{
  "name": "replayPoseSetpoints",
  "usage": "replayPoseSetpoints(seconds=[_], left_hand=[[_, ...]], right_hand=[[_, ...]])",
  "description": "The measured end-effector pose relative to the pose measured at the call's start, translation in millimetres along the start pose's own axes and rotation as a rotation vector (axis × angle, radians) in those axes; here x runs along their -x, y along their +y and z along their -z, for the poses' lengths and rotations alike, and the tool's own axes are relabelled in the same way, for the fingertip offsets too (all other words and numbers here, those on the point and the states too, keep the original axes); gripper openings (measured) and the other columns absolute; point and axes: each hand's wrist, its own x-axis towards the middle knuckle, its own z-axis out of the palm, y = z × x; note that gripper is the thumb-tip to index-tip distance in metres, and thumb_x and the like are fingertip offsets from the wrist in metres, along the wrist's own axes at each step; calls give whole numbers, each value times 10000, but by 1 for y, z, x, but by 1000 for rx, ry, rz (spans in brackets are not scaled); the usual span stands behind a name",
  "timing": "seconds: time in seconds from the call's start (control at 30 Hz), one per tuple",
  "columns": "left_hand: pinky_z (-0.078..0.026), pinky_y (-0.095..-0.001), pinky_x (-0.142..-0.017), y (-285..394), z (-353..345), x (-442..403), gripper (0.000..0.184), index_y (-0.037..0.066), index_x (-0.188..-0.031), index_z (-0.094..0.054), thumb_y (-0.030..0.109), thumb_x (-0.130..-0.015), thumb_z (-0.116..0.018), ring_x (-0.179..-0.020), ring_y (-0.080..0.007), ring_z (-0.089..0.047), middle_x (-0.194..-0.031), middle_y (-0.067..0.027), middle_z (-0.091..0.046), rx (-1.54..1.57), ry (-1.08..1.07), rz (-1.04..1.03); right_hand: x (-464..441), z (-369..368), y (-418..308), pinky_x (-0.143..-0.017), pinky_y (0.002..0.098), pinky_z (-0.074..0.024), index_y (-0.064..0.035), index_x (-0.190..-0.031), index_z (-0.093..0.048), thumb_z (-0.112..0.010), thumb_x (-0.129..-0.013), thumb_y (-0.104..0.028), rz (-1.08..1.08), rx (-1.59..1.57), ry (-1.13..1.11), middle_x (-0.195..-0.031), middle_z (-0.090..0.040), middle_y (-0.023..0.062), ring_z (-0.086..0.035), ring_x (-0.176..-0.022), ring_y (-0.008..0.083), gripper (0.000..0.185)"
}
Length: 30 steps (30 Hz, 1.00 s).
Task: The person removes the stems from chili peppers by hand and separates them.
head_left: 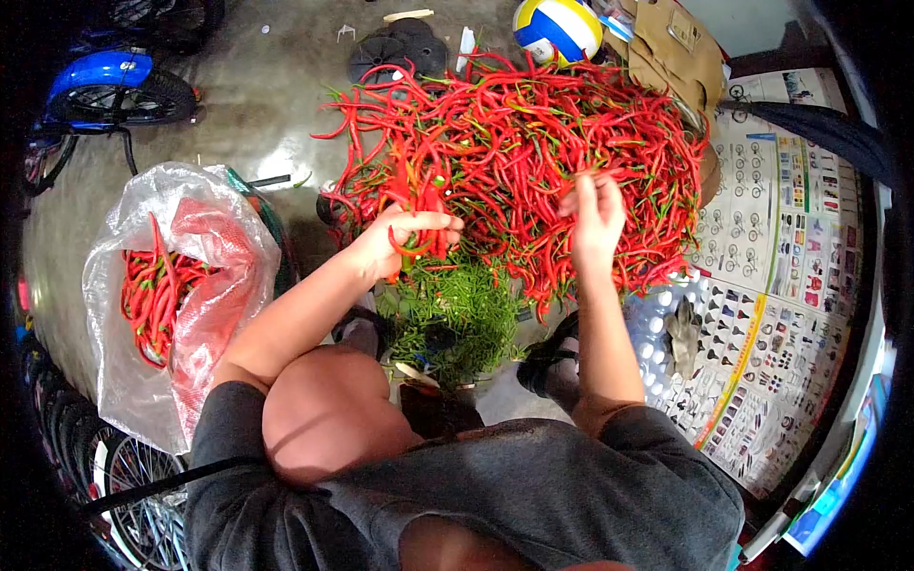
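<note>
My left hand (405,238) is closed around a bunch of red chili peppers (426,195), their tips and stems poking out above and below the fingers. Over the right part of a large heap of red chili peppers (514,143) is my right hand (597,211), fingers curled in toward the thumb and slightly blurred. What lies between those fingertips, if anything, blends into the red behind. Below the heap, between my feet, lies a pile of green chili stems (447,314).
On the left stands a clear plastic bag (124,352) with red chilies inside. A volleyball (558,29) and brown cardboard (676,52) sit behind the heap. A printed sheet with bicycle parts (762,333) covers the right side. Bicycles with a blue fender (103,71) stand at upper left.
</note>
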Motion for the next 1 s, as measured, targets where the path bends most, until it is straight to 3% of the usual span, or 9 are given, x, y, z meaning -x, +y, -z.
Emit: replayPoseSetpoints(seconds=[0.2, 0.3, 0.37, 0.43, 0.5, 0.6, 0.83, 0.9, 1.0], left_hand=[[-510, -367, -753, -1, -16, 4, 219, 40, -942, -579, 141, -765, -658, -847, -222, -625, -947, -130, -632, 136, -123, 19], [-516, -331, -689, -2, -8, 2, 210, 25, -914, -594, 98, -740, -684, -729, -191, -628, -827, -91, -644, 109, 13, -57], [-510, -322, -675, 1, -7, 3, 215, 22, -916, -593, 82, -731, -686, -710, -181, -622, -801, -79, -639, 39, 32, -92], [-505, -313, -661, 4, -6, 3, 222, 20, -917, -592, 67, -723, -688, -692, -170, -615, -775, -68, -633, -26, 51, -127], [-493, -296, -644, 6, -5, 3, 221, 25, -917, -592, 36, -716, -683, -677, -148, -601, -758, -47, -620, -137, 42, -227], [-483, -282, -654, 8, -13, 9, 236, 32, -920, -597, 25, -705, -695, -684, -129, -593, -768, -30, -619, -183, 66, -274], [-473, -286, -707, 2, -5, 4, 259, 28, -974, -611, 36, -724, -679, -763, -107, -575, -840, -20, -623, -477, 31, -455], [-461, -282, -694, 5, 3, 3, 293, 41, -999, -605, 33, -713, -667, -770, -97, -553, -845, -21, -609, -946, -72, -471], [-455, -277, -682, -1, 5, 1, 259, 37, -938, -600, 31, -684, -648, -755, -91, -545, -803, -12, -588, -921, -169, -388]], right_hand=[[79, -54, 6, -726, 273, -489, -2, -921, -525, -537, -839, 14, -83, -344, -418, -907, -578, 89, -580, -800, 145, 84], [76, -47, 11, -763, 283, -489, -12, -984, -528, -595, -761, 58, 164, 53, -657, -969, -550, 93, -552, -910, 156, 243], [60, -36, 9, -774, 287, -484, -7, -993, -530, -593, -747, 62, 141, 97, -664, -962, -546, 88, -558, -895, 163, 263], [46, -28, 4, -760, 296, -472, -27, -984, -557, -587, -742, 36, -78, 13, -359, -1003, -528, 107, -542, -921, 202, 252], [30, -26, -15, -782, 346, -447, -53, -1007, -565, -627, -719, -18, 362, 556, -174, -1014, -528, 107, -524, -948, 241, 296], [17, -31, -19, -826, 412, -398, -78, -960, -594, -677, -671, -149, 730, 909, -380, -1020, -542, 71, -500, -952, 286, 309], [24, -20, -1, -675, 352, -438, -44, -775, -602, -655, -722, -112, 516, 925, -661, -706, -572, 65, -556, -716, 241, 102], [31, -21, -9, -613, 335, -439, -20, -741, -593, -656, -737, -112, 247, 446, -785, -676, -562, 74, -551, -650, 232, 111], [42, -25, -13, -610, 303, -440, -6, -757, -599, -628, -772, -94, 63, 147, -1002, -695, -567, 66, -547, -658, 176, 94]])
